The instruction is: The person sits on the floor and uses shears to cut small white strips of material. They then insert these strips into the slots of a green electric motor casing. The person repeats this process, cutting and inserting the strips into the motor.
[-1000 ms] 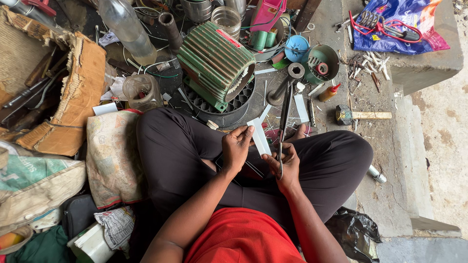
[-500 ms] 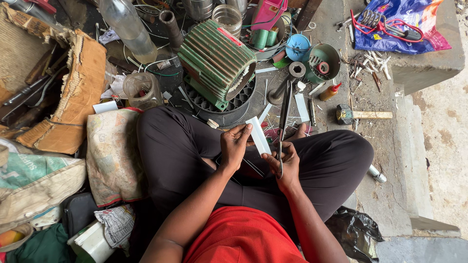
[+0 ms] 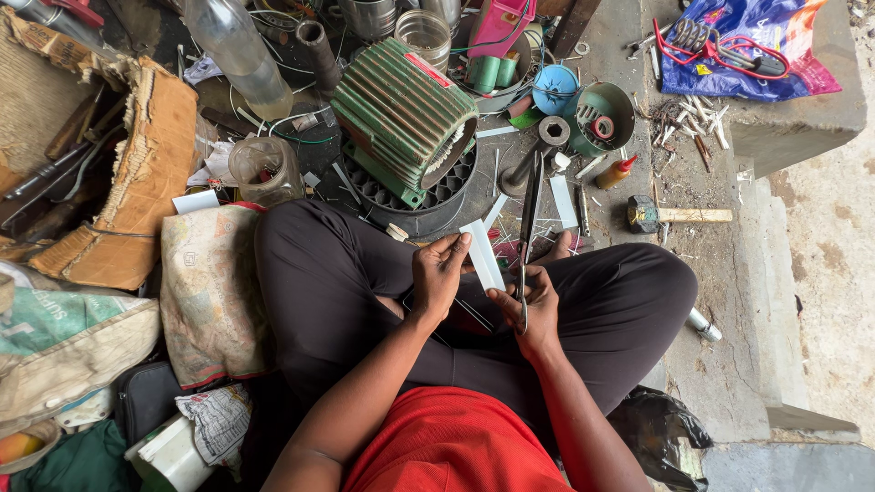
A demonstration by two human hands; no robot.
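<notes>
In green bowl (image 3: 604, 114), small parts, hands apart

The left hand (image 3: 439, 273) pinches a white paper strip (image 3: 482, 254) over the crossed legs. The right hand (image 3: 533, 305) holds long scissors (image 3: 528, 223) beside it, near a green motor housing (image 3: 404, 111).

Soft, even daylight, no hard sun. Brightest on the right: the pale grey concrete floor (image 3: 820, 273) is near washed out. Left and top are dimmer; the torn brown cardboard box (image 3: 137, 182) has a dark interior. Shadows are diffuse, deepest between the black-trousered legs and under the ribbed green metal motor housing (image 3: 406, 114). Mild glare on the clear plastic bottle (image 3: 239, 50) and the shiny blue plastic bag (image 3: 756, 46). Focus is sharp in the centre. Wide-angle stretch at the edges, corners slightly soft. No motion blur visible.
</notes>
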